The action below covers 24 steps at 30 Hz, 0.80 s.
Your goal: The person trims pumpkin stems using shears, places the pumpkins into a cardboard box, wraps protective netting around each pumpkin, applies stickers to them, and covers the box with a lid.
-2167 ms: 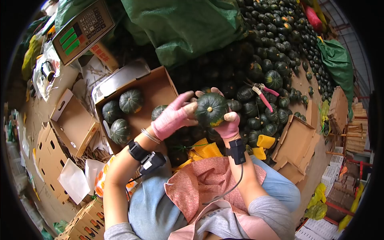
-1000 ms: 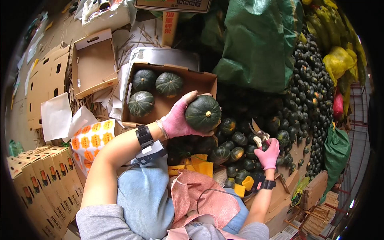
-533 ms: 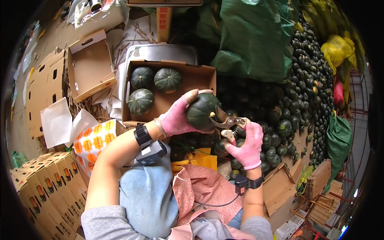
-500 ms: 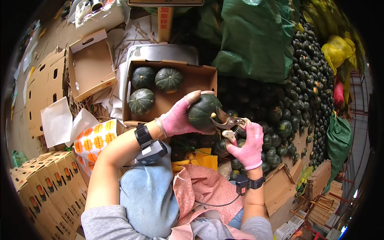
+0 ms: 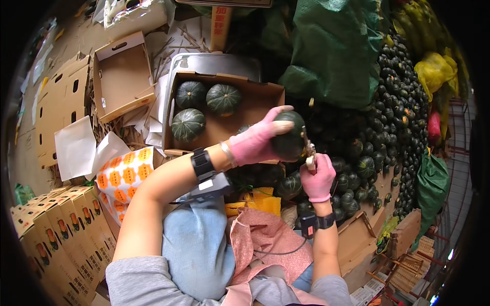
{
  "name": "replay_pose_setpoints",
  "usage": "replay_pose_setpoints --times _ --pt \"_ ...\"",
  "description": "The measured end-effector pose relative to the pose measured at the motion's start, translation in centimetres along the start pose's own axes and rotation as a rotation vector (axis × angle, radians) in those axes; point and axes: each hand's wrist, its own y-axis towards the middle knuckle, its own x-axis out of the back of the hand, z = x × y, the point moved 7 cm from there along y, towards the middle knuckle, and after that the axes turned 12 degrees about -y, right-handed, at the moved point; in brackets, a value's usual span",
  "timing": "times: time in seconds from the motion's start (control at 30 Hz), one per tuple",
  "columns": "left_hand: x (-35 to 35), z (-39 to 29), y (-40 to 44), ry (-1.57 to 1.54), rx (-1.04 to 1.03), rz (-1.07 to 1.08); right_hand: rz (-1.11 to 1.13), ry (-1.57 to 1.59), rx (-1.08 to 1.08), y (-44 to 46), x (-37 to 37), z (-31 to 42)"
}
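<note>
My left hand [image 5: 256,142], in a pink glove with bare fingertips, grips a dark green pumpkin [image 5: 289,136] beside the right end of an open cardboard box [image 5: 260,104]. The pumpkin is tipped with its stem side to the right. My right hand [image 5: 318,178], also gloved, is closed round pruning shears [image 5: 309,150], whose blades are at the stem side. A small pale piece [image 5: 311,102] shows above the pumpkin. In the box lie several pumpkins [image 5: 223,99]; one is partly hidden behind my left hand.
The box rests on a metal scale platform [image 5: 219,62]. A smaller cardboard box [image 5: 124,76] stands left. Green sacking [image 5: 334,56] hangs at the top, with a large pumpkin heap [image 5: 398,102] right. Folded cartons [image 5: 66,239] and an orange sticker sheet [image 5: 125,173] lie lower left.
The held pumpkin has moved right and turned, its stem side now facing right. The shears have closed up at the stem, and a small pale piece has appeared above.
</note>
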Motion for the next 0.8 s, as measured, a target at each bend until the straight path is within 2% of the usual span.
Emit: replay_pose_setpoints --times 0.07,0.13,0.17,0.2,0.27,0.33,0.4,0.47,0.53,0.57,0.6,0.67,0.7,0.73,0.77,0.8 --pt "-0.4 -1.5 0.6 0.331 -0.057 -0.185 0.009 -0.015 -0.177 0.0 -0.4 -1.9" --pt "1.4 -4.4 2.0 0.809 -0.285 -0.217 0.029 -0.191 -0.299 -1.1 -1.0 -5.4" --pt "1.3 -6.4 1.5 1.350 -0.524 -0.302 0.102 -0.277 -0.457 -2.1 -1.0 -7.4" --pt "1.4 -7.2 1.6 1.684 -0.580 -0.368 0.195 -0.410 -0.610 -3.2 -0.9 -9.2" --pt "2.7 -7.4 1.8 1.864 -0.506 -0.381 0.258 -0.690 -0.695 -5.6 -1.3 -13.1" --pt "4.9 -6.4 2.4 2.078 -0.542 -0.280 0.387 -0.724 -0.932 -7.6 -1.3 -16.0" --pt "6.0 -6.1 1.8 2.228 -0.698 -0.116 0.383 -0.668 -1.076 -9.4 -1.1 -18.1" --pt "4.3 -8.3 -1.6 2.070 -0.495 -0.212 0.377 -0.663 -1.056 -9.6 -1.1 -18.7" --pt "1.0 -11.7 -8.5 2.127 -0.888 -0.352 0.388 -0.711 -0.969 -9.1 -1.3 -18.4" --pt "-0.2 -13.2 -12.2 2.140 -1.011 -0.394 0.431 -0.780 -0.958 -9.0 -1.5 -18.2" --pt "1.1 -14.7 -16.1 2.205 -1.062 -0.619 0.405 -0.806 -0.948 -8.8 -1.2 -17.7" --pt "5.1 -15.7 -23.7 2.349 -0.836 -1.020 0.344 -0.842 -0.918 -8.7 -0.8 -16.6" --pt "9.7 -15.7 -28.1 2.342 -0.510 -1.225 0.212 -0.927 -0.812 -9.5 -1.4 -17.3" --pt "13.3 -14.7 -32.3 2.221 0.055 -1.530 0.146 -0.901 -0.795 -9.7 -1.5 -17.1" --pt "14.3 -13.1 -35.1 2.058 0.509 -1.759 0.091 -0.839 -0.765 -9.6 -1.7 -16.2" --pt "16.5 -11.6 -38.2 1.867 0.695 -1.747 0.038 -0.781 -0.731 -9.3 -1.8 -15.4"
